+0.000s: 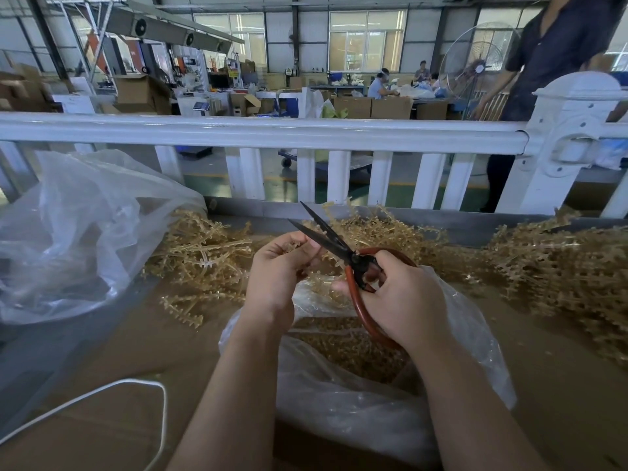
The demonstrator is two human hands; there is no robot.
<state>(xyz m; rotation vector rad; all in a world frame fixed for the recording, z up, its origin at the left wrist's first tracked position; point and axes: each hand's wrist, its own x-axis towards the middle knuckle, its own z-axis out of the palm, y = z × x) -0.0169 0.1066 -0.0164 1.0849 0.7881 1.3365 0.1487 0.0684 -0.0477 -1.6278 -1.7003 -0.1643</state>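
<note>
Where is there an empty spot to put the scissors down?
The scissors could go on bare brown table between the white cord, the open bag and the tan sprigs, or right of the bag, below the right sprig pile. Along the white fence it is crowded with sprigs.

The scissors (334,242) have dark matt metal blades and glossy red-brown handles. The tan sprigs (204,256) look like stiff, bristly plastic. Both clear bags (356,396) are thin crinkled film. The bench (119,338) is matt brown cardboard; the railing (238,130) is glossy white.
</note>
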